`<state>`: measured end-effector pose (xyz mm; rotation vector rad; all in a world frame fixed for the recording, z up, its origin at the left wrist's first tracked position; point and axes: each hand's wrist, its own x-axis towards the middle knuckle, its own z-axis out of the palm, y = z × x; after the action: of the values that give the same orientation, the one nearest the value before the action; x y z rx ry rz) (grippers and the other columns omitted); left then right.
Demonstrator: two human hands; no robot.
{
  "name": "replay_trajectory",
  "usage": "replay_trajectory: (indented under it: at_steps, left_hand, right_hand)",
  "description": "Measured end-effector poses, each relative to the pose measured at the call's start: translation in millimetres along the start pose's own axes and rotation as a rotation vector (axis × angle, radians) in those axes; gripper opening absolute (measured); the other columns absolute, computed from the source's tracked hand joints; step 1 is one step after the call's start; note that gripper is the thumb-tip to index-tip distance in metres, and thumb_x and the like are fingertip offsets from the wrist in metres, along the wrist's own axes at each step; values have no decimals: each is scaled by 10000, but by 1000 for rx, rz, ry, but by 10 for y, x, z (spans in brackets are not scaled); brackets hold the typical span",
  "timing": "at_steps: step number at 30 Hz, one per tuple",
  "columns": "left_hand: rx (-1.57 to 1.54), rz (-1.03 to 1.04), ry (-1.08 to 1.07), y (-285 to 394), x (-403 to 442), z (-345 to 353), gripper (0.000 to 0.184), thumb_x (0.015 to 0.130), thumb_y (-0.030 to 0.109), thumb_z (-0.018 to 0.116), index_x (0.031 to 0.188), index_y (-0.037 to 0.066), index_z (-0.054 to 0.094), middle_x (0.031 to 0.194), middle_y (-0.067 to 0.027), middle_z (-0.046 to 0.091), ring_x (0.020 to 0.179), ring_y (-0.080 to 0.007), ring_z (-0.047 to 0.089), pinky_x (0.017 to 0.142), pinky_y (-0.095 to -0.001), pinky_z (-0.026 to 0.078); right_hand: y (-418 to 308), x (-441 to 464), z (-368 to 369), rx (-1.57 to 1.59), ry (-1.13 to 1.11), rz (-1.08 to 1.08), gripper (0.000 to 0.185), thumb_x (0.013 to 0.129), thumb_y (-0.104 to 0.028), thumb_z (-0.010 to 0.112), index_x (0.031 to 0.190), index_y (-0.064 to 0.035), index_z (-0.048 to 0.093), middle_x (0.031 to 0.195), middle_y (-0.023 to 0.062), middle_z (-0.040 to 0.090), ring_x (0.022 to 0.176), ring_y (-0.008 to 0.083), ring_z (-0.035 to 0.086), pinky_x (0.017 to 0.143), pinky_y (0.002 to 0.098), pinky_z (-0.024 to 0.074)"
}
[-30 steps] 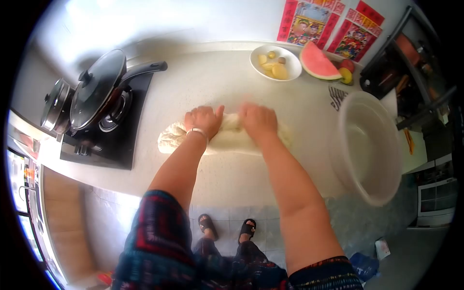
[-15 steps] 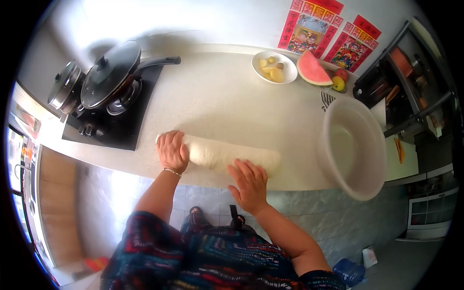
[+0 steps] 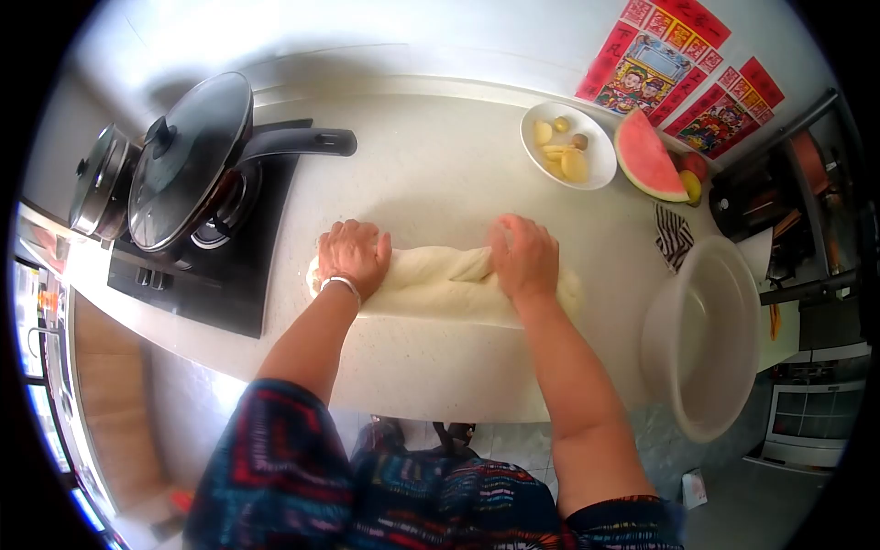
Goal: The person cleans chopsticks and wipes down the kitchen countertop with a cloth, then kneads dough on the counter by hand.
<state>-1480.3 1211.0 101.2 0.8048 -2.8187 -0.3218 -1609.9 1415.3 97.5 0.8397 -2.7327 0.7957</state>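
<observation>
A long, pale roll of dough (image 3: 431, 286) lies crosswise on the light countertop (image 3: 412, 174). Along its upper side, near the right hand, runs a crease or fold. My left hand (image 3: 354, 258) grips the left part of the dough, its fingers bent over the far edge and the thumb toward the middle. On the right part, my right hand (image 3: 527, 257) has its fingers curled over the far edge, with the thumb side by the crease. The fingertips of both hands are partly hidden. A bracelet (image 3: 343, 285) circles my left wrist.
To the left, a lidded pan (image 3: 192, 165) and a lidded pot (image 3: 99, 183) stand on the black gas stove (image 3: 206, 284). A white plate (image 3: 600, 172) of cut pieces, a watermelon slice (image 3: 647, 158), a striped cloth (image 3: 673, 236) and a large basin (image 3: 660, 335) are at the right.
My right hand has moved from the dough's near side to its far edge. The dough now shows a crease and lies farther from the counter's front edge. The camera view has shifted.
</observation>
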Motion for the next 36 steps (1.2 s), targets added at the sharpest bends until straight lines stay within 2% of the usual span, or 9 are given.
replay_trajectory:
  at_steps: [13, 17, 20, 23, 27, 28, 31, 33, 36]
  left_hand:
    - [4, 45, -67, -43, 617, 182, 442, 946, 371, 375, 824, 44, 646, 875, -159, 644, 861, -349, 591, 820, -427, 461]
    - [206, 21, -298, 135, 70, -168, 509, 986, 427, 297, 865, 71, 640, 852, -132, 632, 842, -283, 607, 791, -414, 467]
    - [28, 288, -30, -59, -399, -166, 478, 962, 463, 338, 880, 89, 625, 820, -87, 604, 830, -250, 583, 819, -397, 424]
    - [-89, 352, 119, -178, -826, -267, 405, 947, 403, 404, 1036, 76, 625, 1004, -118, 619, 987, -265, 556, 892, -414, 380]
    - [-312, 418, 93, -372, -987, -446, 309, 927, 302, 502, 1042, 52, 642, 1031, -132, 629, 983, -279, 575, 872, -404, 417]
    - [-540, 352, 68, -492, -904, -394, 268, 908, 254, 544, 1022, 37, 651, 1005, -140, 635, 959, -291, 585, 850, -392, 440]
    - [-754, 174, 142, -802, -607, -301, 266, 854, 242, 614, 950, 0, 665, 924, -139, 672, 860, -292, 615, 794, -370, 474]
    - [-1169, -209, -194, -994, -451, -215, 339, 894, 298, 560, 970, -13, 669, 942, -119, 673, 854, -225, 602, 804, -324, 454]
    - [-1197, -207, -409, -1171, -355, -274, 439, 925, 380, 481, 989, -8, 675, 917, -93, 670, 836, -168, 578, 768, -280, 431]
  right_hand:
    - [136, 551, 254, -57, 12, 104, 329, 866, -389, 512, 949, -113, 671, 976, 80, 665, 956, 294, 586, 862, 417, 441]
    - [-116, -46, -170, -165, -375, 225, 482, 878, -473, 390, 960, -98, 682, 1032, 129, 667, 976, 342, 606, 879, 437, 453]
    - [-349, -328, -593, 1, -436, 276, 456, 890, -433, 387, 959, -99, 689, 951, 164, 675, 893, 350, 633, 841, 440, 479]
    - [-982, -572, -740, -232, -398, 308, 406, 876, -393, 444, 928, -77, 694, 941, 183, 669, 931, 335, 625, 845, 413, 477]
    - [-1249, -1303, -31, -107, 122, 1, 247, 817, -269, 530, 974, -123, 654, 1050, 102, 640, 1048, 273, 571, 935, 432, 387]
    - [-1278, -1335, 68, -228, 375, -117, 233, 797, -232, 547, 996, -146, 631, 1085, 68, 621, 1070, 254, 551, 958, 450, 352]
    - [-1132, -1223, 190, -217, 366, -163, 270, 801, -222, 531, 1058, -171, 592, 1145, 24, 574, 1115, 225, 502, 1004, 475, 274]
    - [-1056, -1022, 258, -226, 344, -159, 256, 802, -223, 526, 1042, -166, 595, 1129, 24, 580, 1095, 225, 510, 999, 469, 281]
    - [-971, -736, 304, -223, 252, -136, 229, 800, -229, 535, 1009, -159, 596, 1101, 18, 589, 1060, 220, 521, 984, 454, 298]
